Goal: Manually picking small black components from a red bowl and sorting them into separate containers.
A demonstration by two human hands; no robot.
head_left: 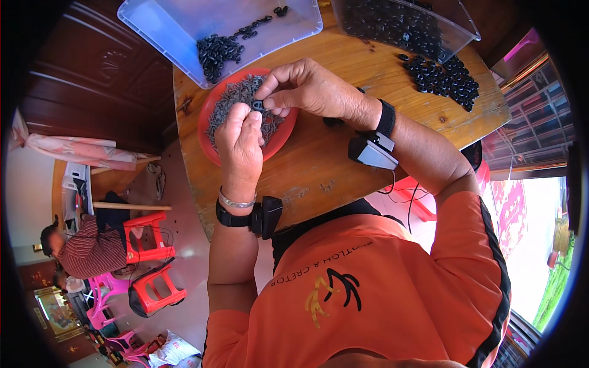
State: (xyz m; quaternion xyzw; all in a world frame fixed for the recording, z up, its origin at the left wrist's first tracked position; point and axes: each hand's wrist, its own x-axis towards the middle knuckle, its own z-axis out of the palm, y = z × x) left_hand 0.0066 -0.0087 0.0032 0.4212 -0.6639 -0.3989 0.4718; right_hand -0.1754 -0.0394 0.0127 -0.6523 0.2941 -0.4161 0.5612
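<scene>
Over a red bowl [283, 140] heaped with small grey pieces [236, 92], my two hands meet. A small black oval part [258, 105] sits between them. My right hand [307, 89] pinches it from the right, thumb and forefinger together. My left hand [239, 136] is closed, with its thumb and fingertips against the part's near left side. Whether a grey piece is also in my fingers is too small to tell. Both wrists carry dark strapped devices, and the left one also has a bracelet.
Behind the bowl stands a clear bin [178, 40] with linked-looking black parts. Another clear bin [460, 46], full of black parts, is at the far right, beside a loose pile [442, 80] on the wooden table [362, 61]. Left of the table, a person [92, 248] sits near red stools [150, 239].
</scene>
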